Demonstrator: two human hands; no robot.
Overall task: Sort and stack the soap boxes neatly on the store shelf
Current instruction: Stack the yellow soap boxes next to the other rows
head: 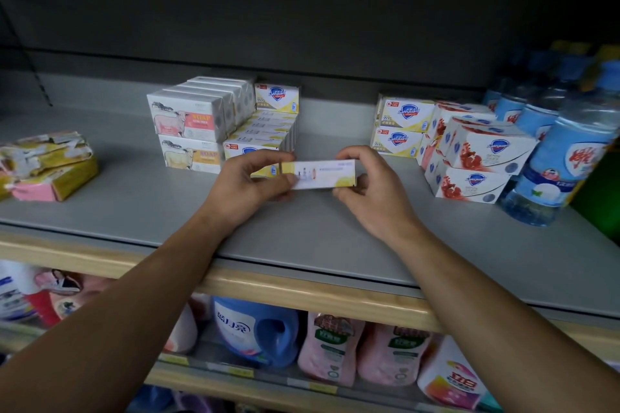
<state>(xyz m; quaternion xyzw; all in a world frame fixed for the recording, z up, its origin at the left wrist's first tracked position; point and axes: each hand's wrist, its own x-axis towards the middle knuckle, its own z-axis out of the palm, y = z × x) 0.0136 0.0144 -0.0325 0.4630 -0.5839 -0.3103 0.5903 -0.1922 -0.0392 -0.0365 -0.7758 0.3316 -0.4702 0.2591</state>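
1. Held between both hands is one yellow-and-white soap box [320,174], kept level above the grey shelf [302,235] near the middle of the view; the left hand [250,183] pinches its left end with thumb under and fingers over, and the right hand [372,191] pinches its right end with curled fingers.
2. At 9 o'clock from the held box, well apart, a loose pile of torn wrapped bars [47,164] in yellow and pink is seen lying on the shelf.
3. At 11 o'clock, sheep boxes [188,124] are stacked two high, with more of them lined up behind.
4. Just right of these, touching them, a row of yellow boxes [265,131] is laid flat, one further yellow box [276,98] standing on end at the back; the row's front box is partly hidden by the left hand.
5. At 1 o'clock, two more yellow boxes are stacked [402,126].
6. At 3 o'clock, pomegranate boxes [476,157] are piled somewhat askew.
7. At the far right, water bottles [567,157] are stood beside that pile.
8. Below the shelf, at 6 o'clock, detergent bottles and pouches [302,342] are ranged on a lower shelf.
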